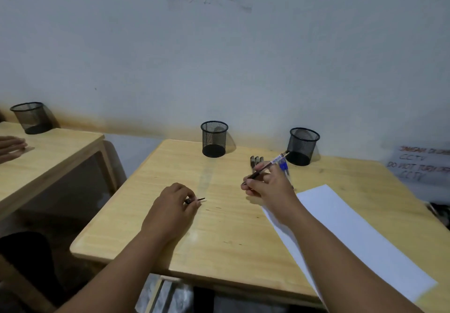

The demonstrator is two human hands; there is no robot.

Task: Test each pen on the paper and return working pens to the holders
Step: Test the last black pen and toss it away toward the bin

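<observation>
Now | right hand pinches pen | left hand pinches dark cap, mostly hidden

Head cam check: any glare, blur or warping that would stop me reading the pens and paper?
Head view: wide-angle warp bends the table edges; soft glare stripe mid-table; paper evenly lit, blank; pen in right hand slightly soft; wall sign blurred.

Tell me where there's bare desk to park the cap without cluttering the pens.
Free: the wide strip of desk between the left hand and the paper, and the far-left corner beside the left holder. Crowded: near the right holder, where loose pens lie behind the right hand holding a pen.
</observation>
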